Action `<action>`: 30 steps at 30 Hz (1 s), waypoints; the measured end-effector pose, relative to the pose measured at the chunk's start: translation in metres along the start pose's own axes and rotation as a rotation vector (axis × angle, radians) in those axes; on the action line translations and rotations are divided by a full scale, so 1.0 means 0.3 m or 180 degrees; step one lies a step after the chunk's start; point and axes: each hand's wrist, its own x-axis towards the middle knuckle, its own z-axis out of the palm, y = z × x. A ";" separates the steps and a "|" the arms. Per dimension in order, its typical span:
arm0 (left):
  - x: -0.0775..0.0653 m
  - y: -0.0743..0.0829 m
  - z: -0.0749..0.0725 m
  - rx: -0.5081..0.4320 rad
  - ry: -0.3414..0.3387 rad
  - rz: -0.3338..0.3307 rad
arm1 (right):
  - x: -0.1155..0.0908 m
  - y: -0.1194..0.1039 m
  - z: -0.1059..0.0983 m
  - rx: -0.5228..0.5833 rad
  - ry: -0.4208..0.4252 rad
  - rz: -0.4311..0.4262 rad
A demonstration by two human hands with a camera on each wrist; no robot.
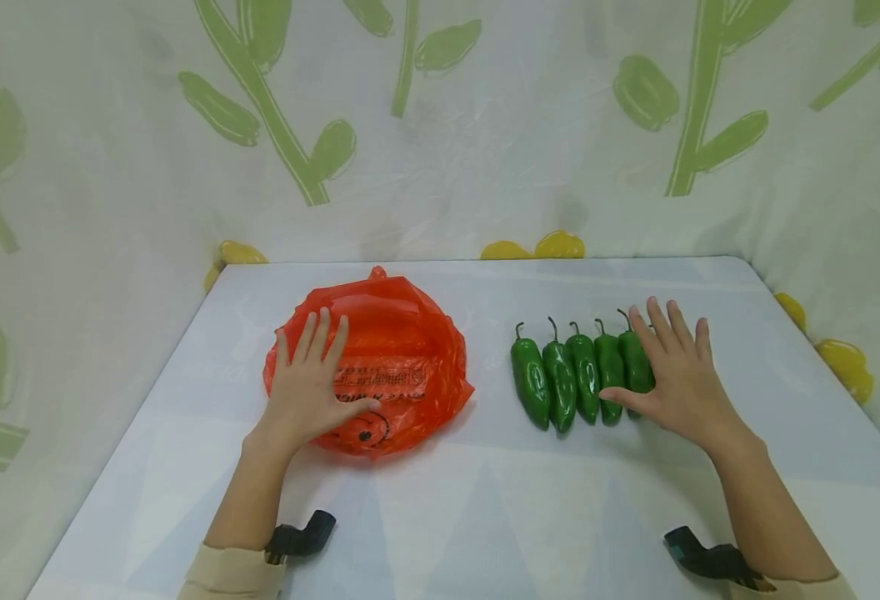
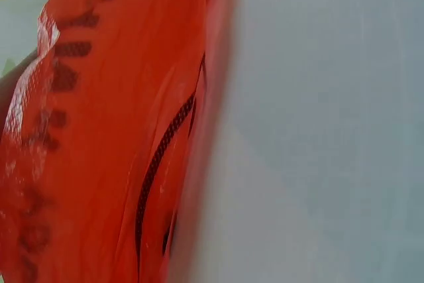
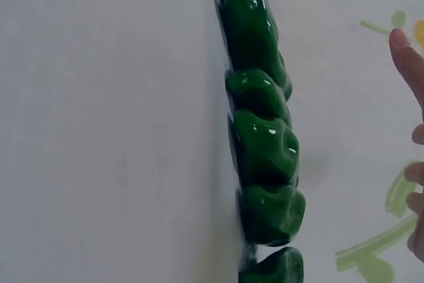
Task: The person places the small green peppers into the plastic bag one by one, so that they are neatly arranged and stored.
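Tabletop (image 1: pixel 485 517), left hand (image 1: pixel 305 396) overlapping red bag (image 1: pixel 387 358), right hand (image 1: pixel 682 387) overlapping green peppers (image 1: pixel 583 375) (fingers (image 1: pixel 322 335) apart)

Right of the rumpled, translucent red plastic bag with black print (image 1: pixel 410 329), a narrow bare lane of smooth pale tabletop (image 1: pixel 485 533) runs front to back. Beyond that lane, a row of glossy dark-green peppers with thin stems (image 1: pixel 585 379) stands in the way, packed side by side; only the pepper farthest from the bag shows a slim gap to its neighbour. The person's bare, spread left hand (image 1: pixel 301 400) blocks the bag's left part from above, though its clearance is hard to judge; the bare, spread right hand (image 1: pixel 683 387) covers the row's end farthest from the bag. Broad room lies in front of the bag and left of it. Behind the bag, a pale leaf-printed backdrop (image 1: pixel 522 150) bounds a shallow strip.
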 end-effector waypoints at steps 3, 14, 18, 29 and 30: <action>-0.004 -0.019 -0.002 -0.0086 0.0017 -0.0057 | -0.001 0.013 -0.003 0.0119 0.0049 -0.0009; -0.011 -0.091 -0.001 -0.0406 0.0097 -0.0288 | -0.005 0.071 -0.018 0.0304 0.0111 0.0094; -0.014 -0.112 0.006 -0.0486 0.0048 -0.0335 | -0.006 0.092 -0.017 0.0407 0.0130 0.0132; -0.027 -0.175 0.045 -0.1032 0.0008 -0.0582 | -0.022 0.141 -0.002 0.0586 0.0120 0.0298; -0.028 -0.178 0.047 -0.1128 -0.0006 -0.0640 | -0.023 0.146 -0.001 0.0636 0.0115 0.0312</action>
